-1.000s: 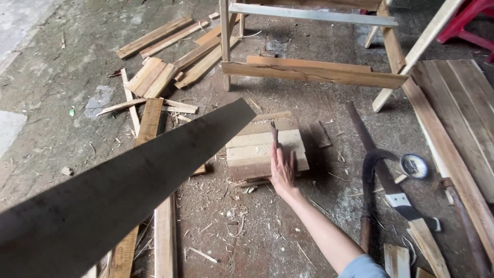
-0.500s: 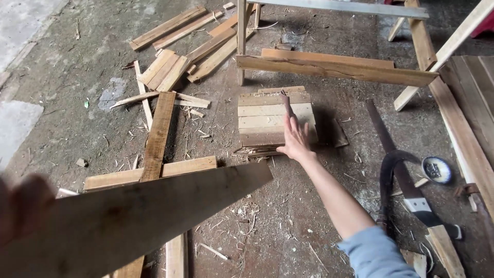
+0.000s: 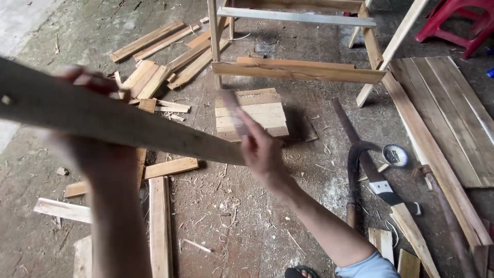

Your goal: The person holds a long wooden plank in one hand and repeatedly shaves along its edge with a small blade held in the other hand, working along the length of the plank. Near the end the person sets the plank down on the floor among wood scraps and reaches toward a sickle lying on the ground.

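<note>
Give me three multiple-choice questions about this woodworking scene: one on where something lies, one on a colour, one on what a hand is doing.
1. Where does the stack of short boards lie?
A. on the ground below the wooden frame
B. on the red stool
C. on the wide planks at right

2. What colour is the plastic stool at top right?
A. blue
B. red
C. green

3. What is the left hand doing?
A. resting on the floor
B. holding a saw
C. gripping the long plank

Answers: 1 A, the stack sits on the floor under the frame's crossbar. 2 B, its legs are plainly red. 3 C, its fingers wrap the raised plank.
</note>
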